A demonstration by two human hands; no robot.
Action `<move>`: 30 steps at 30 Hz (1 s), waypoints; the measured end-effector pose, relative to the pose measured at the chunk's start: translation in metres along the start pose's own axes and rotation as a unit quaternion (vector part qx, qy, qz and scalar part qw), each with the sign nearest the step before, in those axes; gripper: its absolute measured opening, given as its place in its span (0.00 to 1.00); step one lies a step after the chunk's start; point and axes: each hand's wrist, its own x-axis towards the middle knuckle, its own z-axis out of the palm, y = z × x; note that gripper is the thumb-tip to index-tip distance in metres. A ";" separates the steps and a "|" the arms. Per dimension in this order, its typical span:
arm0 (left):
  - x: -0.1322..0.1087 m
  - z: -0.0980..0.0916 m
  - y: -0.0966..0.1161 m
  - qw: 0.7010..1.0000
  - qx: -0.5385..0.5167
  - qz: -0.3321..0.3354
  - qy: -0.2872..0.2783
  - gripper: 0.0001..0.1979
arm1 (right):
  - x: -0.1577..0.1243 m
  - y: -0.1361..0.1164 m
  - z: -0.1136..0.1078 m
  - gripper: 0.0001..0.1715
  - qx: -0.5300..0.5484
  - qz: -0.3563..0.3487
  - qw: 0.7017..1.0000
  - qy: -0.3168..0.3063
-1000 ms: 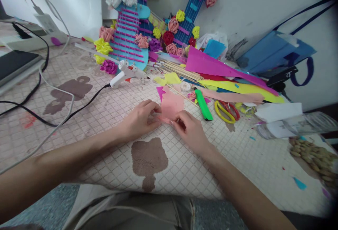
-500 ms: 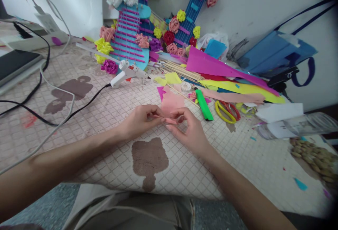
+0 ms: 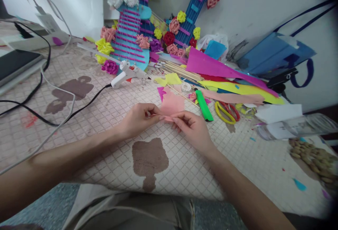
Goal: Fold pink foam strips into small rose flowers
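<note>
Pinching: both hands meet on a thin pink strip (image 3: 166, 118), held just above the mat (image 3: 111, 117)
Left hand (image 3: 138, 119): closed, thumb and fingers gripping the strip's left end
Right hand (image 3: 191, 128): closed, fingertips gripping the strip's right end
Strip: stretched level between the two hands, just in front of the pink sheet (image 3: 172, 104), which lies flat on the mat
Marker (image 3: 203, 105): green, lying right of the pink sheet, just beside it
Scissors (image 3: 226, 111): yellow handles, right of the marker
Glue gun (image 3: 126, 72): white, behind and left of the pink sheet, resting on the mat with its black cord (image 3: 87, 101) trailing left
Sticks (image 3: 179, 71): a bundle behind the pink sheet, near the magenta paper (image 3: 208, 64)
Flower frames (image 3: 132, 36): blue, set with paper roses, leaning against the wall behind the glue gun
Bag (image 3: 274, 52): blue, far right of the pink sheet, against the wall
</note>
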 end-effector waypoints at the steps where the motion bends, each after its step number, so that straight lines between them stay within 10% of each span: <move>1: 0.000 -0.001 -0.001 1.000 0.000 0.000 0.004 0.10 | 0.000 0.001 -0.002 0.06 0.013 0.008 1.000 0.007; 30: 0.008 -0.011 -0.002 0.995 -0.066 0.032 -0.060 0.18 | 0.001 0.002 0.000 0.09 -0.031 -0.015 0.999 0.021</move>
